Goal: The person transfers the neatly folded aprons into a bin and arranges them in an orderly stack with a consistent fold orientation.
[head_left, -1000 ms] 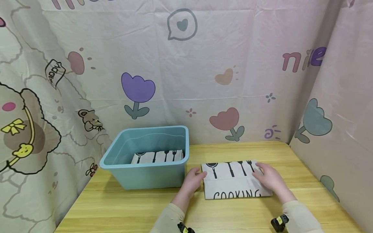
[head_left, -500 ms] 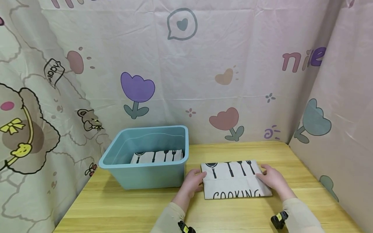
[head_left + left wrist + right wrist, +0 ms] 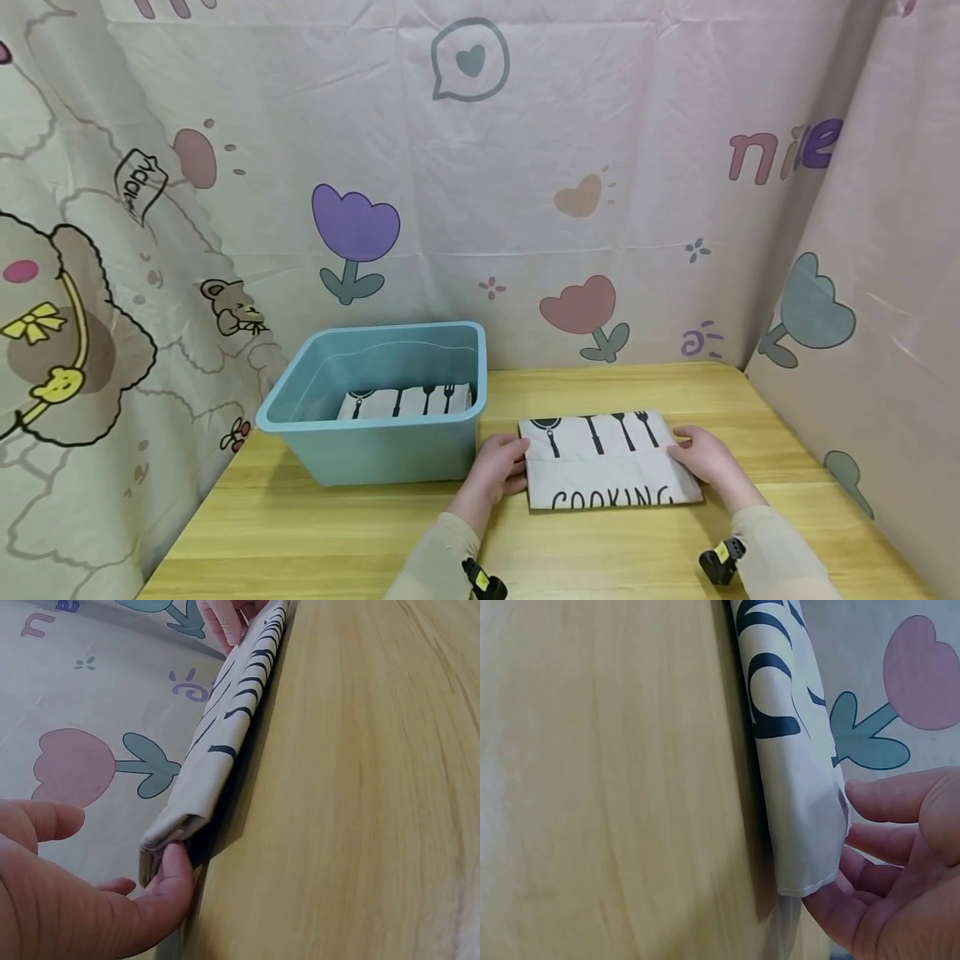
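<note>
A folded white cloth [image 3: 611, 467], printed with black utensils and the word COOKING, lies flat on the table right of the blue tub. At its left edge is my left hand [image 3: 498, 467]. In the left wrist view one fingertip [image 3: 178, 862] goes under the folded end, and the thumb [image 3: 60, 820] stands apart from it. My right hand [image 3: 708, 462] pinches the right edge, thumb [image 3: 870, 796] at the upper side and fingers under the end. A similar printed cloth [image 3: 408, 403] lies inside the tub [image 3: 375, 454].
The wooden table [image 3: 585, 554] carries the tub at its left. A printed curtain [image 3: 480, 183] hangs close behind and along both sides. Each wrist wears a small black camera, such as the right wrist camera [image 3: 722, 560].
My right hand has drawn back outward from over the cloth to its right edge. My left fingers have stayed at the left edge, and the cloth has barely shifted.
</note>
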Available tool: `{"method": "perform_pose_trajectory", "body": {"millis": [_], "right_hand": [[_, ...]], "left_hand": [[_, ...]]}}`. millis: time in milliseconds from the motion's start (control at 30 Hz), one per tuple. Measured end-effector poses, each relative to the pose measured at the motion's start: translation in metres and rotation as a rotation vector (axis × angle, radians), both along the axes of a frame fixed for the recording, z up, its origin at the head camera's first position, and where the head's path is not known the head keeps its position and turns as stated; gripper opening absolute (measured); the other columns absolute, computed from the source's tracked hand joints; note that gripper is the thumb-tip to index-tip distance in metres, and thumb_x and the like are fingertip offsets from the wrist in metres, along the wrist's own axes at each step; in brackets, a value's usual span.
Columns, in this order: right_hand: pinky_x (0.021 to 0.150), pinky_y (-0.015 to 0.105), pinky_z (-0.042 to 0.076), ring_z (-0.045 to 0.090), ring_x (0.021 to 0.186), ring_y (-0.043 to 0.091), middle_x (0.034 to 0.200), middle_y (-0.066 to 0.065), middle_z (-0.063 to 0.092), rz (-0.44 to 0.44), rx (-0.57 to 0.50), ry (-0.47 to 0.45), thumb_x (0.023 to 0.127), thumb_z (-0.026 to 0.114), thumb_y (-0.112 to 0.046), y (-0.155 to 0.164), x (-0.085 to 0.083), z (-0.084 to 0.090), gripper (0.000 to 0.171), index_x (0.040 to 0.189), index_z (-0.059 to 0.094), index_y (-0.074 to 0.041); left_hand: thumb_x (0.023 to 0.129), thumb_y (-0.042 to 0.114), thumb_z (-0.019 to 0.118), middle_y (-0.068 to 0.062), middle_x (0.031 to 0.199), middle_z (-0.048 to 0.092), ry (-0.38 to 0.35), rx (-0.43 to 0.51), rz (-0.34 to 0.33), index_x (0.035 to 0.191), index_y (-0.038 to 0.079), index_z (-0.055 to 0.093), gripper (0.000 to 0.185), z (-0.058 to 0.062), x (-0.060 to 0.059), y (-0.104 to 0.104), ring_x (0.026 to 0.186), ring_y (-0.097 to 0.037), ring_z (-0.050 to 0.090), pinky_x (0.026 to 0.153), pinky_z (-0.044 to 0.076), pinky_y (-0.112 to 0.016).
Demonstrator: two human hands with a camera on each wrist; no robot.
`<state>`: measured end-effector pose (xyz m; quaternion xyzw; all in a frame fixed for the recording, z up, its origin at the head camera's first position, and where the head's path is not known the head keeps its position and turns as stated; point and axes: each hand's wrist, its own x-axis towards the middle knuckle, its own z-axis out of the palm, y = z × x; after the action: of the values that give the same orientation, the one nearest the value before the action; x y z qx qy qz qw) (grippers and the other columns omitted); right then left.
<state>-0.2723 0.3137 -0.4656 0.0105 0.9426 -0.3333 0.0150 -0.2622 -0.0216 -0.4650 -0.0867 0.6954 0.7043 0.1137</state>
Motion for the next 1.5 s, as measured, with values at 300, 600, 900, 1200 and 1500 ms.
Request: {"method": "perform_pose_trajectory", "body": {"millis": [300,600,900,1200,1500], "right_hand": [[0.081,0.049,0.054,0.061,0.097,0.045,0.107,0.037,0.06,0.001,-0.064,0.025,0.092,0.06,-0.006,0.002,-0.001,-0.004,0.047,0.125,0.046,0.025],[0.074,0.044,0.056,0.062,0.093,0.04,0.104,0.035,0.06,-0.02,-0.163,0.02,0.091,0.061,-0.003,0.003,-0.001,-0.006,0.046,0.126,0.046,0.024],[0.074,0.04,0.056,0.062,0.094,0.036,0.106,0.032,0.061,-0.063,-0.221,-0.007,0.092,0.059,-0.001,0.001,0.0,-0.002,0.046,0.13,0.045,0.021],[0.071,0.03,0.051,0.058,0.093,0.032,0.103,0.027,0.06,-0.059,-0.244,0.046,0.093,0.06,-0.002,0.005,0.002,0.006,0.046,0.131,0.046,0.02],[0.068,0.024,0.049,0.054,0.091,0.023,0.106,0.022,0.058,-0.038,-0.293,0.083,0.097,0.057,-0.004,0.01,0.007,0.027,0.045,0.133,0.044,0.019]], "left_hand": [[0.096,0.015,0.061,-0.014,0.101,0.06,-0.03,0.014,0.005,0.139,-0.009,0.043,0.053,-0.006,-0.003,0.003,0.084,-0.023,0.057,0.063,0.053,-0.027],[0.089,0.0,0.061,-0.011,0.102,0.064,0.081,-0.123,-0.004,0.138,-0.007,0.051,0.05,-0.006,-0.004,0.009,0.079,-0.018,0.059,0.062,0.052,-0.028],[0.083,-0.012,0.058,-0.011,0.102,0.062,0.086,-0.091,0.03,0.142,-0.003,0.049,0.06,-0.01,-0.003,0.014,0.076,-0.02,0.062,0.051,0.05,-0.027],[0.084,-0.011,0.059,-0.011,0.105,0.058,0.09,-0.084,0.067,0.144,0.001,0.049,0.062,-0.001,-0.003,0.014,0.081,-0.022,0.06,0.053,0.051,-0.028],[0.086,-0.009,0.06,-0.01,0.102,0.059,0.121,-0.071,0.053,0.145,0.006,0.05,0.062,0.021,-0.002,0.013,0.086,-0.023,0.059,0.064,0.055,-0.035]]}}
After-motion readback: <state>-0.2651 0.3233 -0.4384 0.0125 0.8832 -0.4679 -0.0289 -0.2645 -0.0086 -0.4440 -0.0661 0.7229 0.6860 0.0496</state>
